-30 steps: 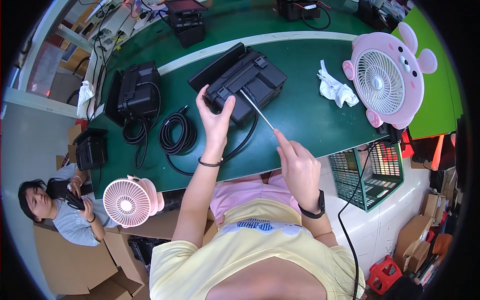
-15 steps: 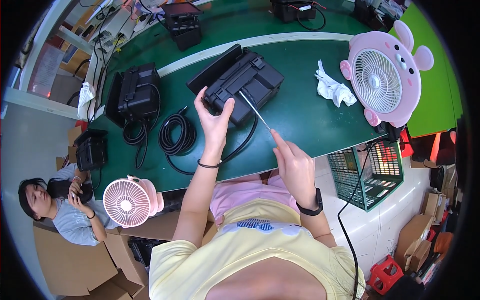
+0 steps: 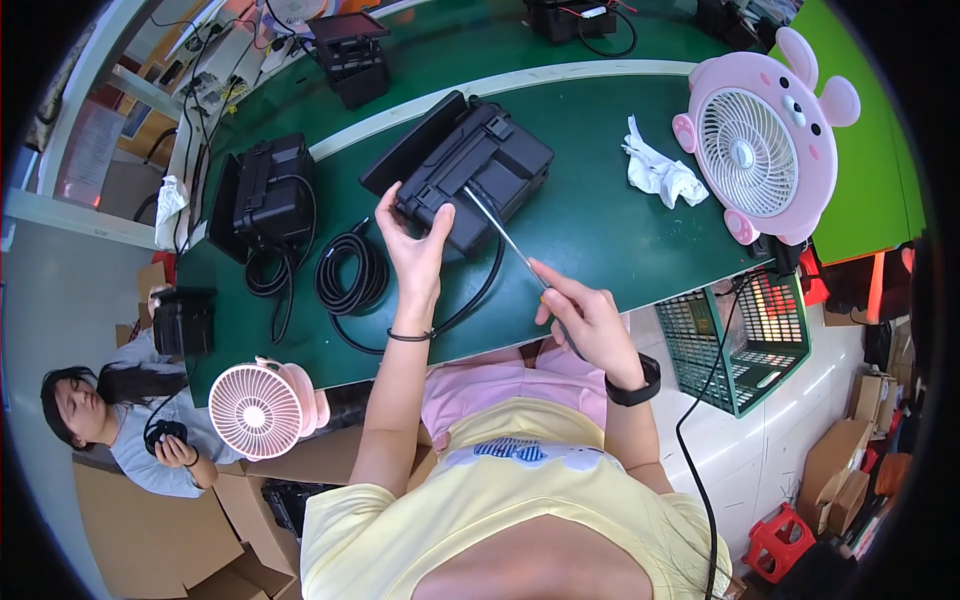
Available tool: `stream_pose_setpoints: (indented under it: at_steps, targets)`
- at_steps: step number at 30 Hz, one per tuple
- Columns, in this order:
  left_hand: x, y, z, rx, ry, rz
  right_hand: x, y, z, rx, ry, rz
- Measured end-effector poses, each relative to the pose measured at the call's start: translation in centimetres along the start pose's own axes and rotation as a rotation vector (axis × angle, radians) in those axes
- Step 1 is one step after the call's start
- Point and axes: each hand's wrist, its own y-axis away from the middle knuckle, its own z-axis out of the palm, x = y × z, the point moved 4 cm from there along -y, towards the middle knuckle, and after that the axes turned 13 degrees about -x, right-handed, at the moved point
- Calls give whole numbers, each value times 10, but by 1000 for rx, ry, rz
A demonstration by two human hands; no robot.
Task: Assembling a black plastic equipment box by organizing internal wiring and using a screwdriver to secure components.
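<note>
Fingers of the right hand (image 3: 590, 318) have shifted on the screwdriver (image 3: 508, 238) since the earlier frame, leaving part of its handle in view below them; at lower left, the co-worker's hand (image 3: 176, 450) now holds a dark cable bundle lower down. Right hand: thumb and fingers pinch the screwdriver near its handle, its shaft slanting up and left to the near face of the black case (image 3: 520, 165); whether the tip sits in a screw cannot be told. Left hand (image 3: 412, 265): thumb and fingers spread wide apart and set against the near-left corner of the same case, which sits at an angle on the green table (image 3: 590, 235), ahead of the person; a black cable (image 3: 487, 285) curves from its near side toward the table's front edge. Left of the case lie a coiled cable (image 3: 352, 275) and, beyond it, a second black case (image 3: 272, 200); a small pink fan (image 3: 255, 410) stands at the near-left edge. To the right, a crumpled tissue (image 3: 662, 175) lies just beside a pink animal-shaped fan (image 3: 820, 185); below the table edge there, a green crate (image 3: 765, 385) stands.
</note>
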Motion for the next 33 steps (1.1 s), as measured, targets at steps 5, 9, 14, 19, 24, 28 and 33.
stream_pose_setpoints:
  at_steps: [5, 9, 14, 19, 24, 28, 33]
  targets:
    - [2, 3, 0, 2, -22, 1, -31, 11, 7, 306, 821, -154]
    - [2, 1, -1, -13, 6, -1, -28, 11, 12, 336, 847, -154]
    - [15, 11, -7, -53, -26, 46, -19, 18, 3, 127, 390, -179]
    - [20, 32, -47, -147, 10, 104, -41, 42, -38, 174, 453, -207]
    - [11, 47, -64, -271, -63, 181, 1, -12, -64, 429, -137, -146]
    - [20, 63, -64, -341, -195, 225, 16, -70, -38, 284, -454, -272]
    - [-2, 87, -74, -439, -303, 19, 19, -89, -29, 363, -528, -386]
